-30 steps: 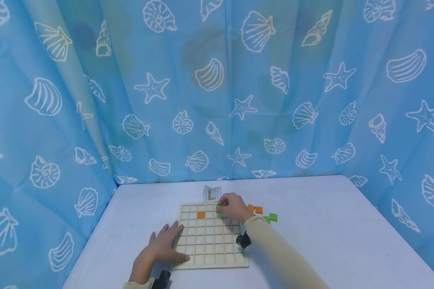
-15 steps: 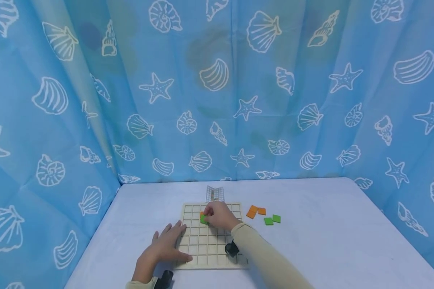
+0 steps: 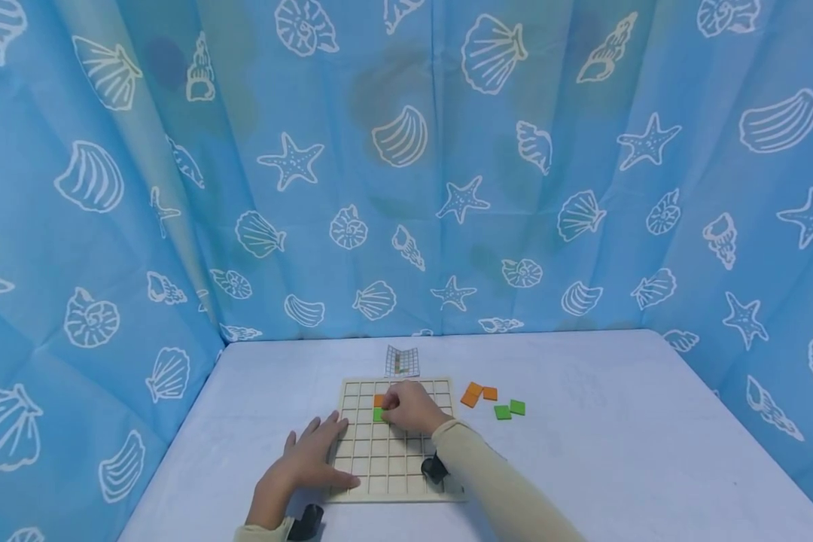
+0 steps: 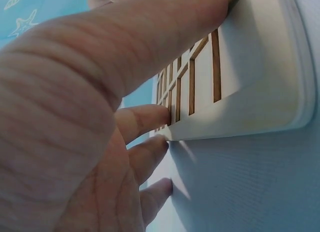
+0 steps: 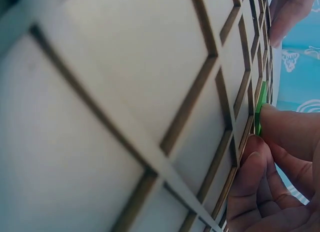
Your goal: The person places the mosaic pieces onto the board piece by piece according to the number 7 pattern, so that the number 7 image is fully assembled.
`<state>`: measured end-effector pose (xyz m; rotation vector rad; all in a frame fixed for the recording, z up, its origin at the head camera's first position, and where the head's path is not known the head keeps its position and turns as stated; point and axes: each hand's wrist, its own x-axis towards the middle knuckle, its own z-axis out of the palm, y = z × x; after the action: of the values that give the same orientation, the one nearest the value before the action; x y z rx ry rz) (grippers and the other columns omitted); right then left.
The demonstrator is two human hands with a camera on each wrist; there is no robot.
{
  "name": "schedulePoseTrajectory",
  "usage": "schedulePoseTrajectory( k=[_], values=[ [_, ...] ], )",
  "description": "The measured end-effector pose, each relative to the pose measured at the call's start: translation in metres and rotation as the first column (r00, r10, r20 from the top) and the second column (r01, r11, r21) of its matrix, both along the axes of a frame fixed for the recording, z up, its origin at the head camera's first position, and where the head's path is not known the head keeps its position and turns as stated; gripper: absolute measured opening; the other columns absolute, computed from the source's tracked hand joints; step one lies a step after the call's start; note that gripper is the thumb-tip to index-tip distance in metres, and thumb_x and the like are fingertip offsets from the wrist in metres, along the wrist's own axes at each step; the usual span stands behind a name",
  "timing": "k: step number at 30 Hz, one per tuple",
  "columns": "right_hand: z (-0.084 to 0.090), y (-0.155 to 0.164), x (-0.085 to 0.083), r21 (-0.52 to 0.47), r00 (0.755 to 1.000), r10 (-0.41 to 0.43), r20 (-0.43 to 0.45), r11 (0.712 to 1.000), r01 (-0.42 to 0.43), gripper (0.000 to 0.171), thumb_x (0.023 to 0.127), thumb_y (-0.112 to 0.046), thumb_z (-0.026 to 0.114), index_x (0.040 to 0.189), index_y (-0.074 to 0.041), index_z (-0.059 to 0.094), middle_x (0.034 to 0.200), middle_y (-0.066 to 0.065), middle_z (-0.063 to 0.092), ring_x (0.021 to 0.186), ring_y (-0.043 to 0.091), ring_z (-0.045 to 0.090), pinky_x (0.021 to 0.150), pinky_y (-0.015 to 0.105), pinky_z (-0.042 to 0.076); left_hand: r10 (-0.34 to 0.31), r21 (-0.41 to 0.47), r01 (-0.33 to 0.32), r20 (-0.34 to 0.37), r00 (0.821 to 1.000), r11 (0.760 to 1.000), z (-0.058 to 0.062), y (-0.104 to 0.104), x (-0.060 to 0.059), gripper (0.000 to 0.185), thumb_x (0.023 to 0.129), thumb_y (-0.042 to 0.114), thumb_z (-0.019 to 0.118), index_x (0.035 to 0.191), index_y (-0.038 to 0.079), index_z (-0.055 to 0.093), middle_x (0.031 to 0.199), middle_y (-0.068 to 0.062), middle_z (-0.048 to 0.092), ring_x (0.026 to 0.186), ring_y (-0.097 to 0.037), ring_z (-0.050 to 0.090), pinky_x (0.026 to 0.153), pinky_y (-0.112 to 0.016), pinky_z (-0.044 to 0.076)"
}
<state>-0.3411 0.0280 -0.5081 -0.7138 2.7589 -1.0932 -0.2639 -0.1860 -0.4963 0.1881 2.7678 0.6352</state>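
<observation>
Right hand (image 3: 409,407) pinches green tile (image 3: 378,414) on grid board (image 3: 393,482), orange tile (image 3: 378,400) at 12 o'clock; left hand (image 3: 305,461) flat, fingers straight, at board's 9 o'clock edge.

No readable text, labels, brands or numbers anywhere. Curtain (image 3: 406,165) carries only white shell and starfish drawings. Grid board (image 3: 396,444) is blank. Small gridded card (image 3: 402,362) at its 12 o'clock: marks too small to read.

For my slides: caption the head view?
Right hand sets green tile into grid board; left hand steadies it.
</observation>
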Motion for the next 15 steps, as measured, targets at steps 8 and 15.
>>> schedulePoseTrajectory(
  k=[8, 15],
  values=[
    [-0.001, 0.000, -0.001, -0.012, 1.000, -0.011, 0.010, 1.000, 0.011, 0.007, 0.084, -0.012, 0.076, 0.088, -0.009, 0.072, 0.080, -0.003, 0.066, 0.072, 0.006, 0.057, 0.067, 0.022, 0.051, -0.004, 0.005, 0.004, 0.001, 1.000, 1.000, 0.001, -0.002, -0.001, 0.103, 0.064, 0.052, 0.088, 0.148, 0.013, 0.045, 0.160, -0.014, 0.033, 0.148, -0.046, 0.021, 0.113, -0.077, 0.007],
    [0.006, 0.011, 0.002, -0.081, 0.996, 0.043, 0.076, 0.996, -0.037, 0.010, 0.088, -0.013, 0.074, 0.096, -0.008, 0.073, 0.086, -0.002, 0.067, 0.078, 0.009, 0.060, 0.069, 0.026, 0.053, -0.006, 0.004, 0.006, -0.005, 1.000, 1.000, 0.000, -0.001, 0.001, 0.102, 0.064, 0.052, 0.088, 0.148, 0.013, 0.045, 0.160, -0.014, 0.033, 0.148, -0.046, 0.022, 0.113, -0.077, 0.007]
  ],
)
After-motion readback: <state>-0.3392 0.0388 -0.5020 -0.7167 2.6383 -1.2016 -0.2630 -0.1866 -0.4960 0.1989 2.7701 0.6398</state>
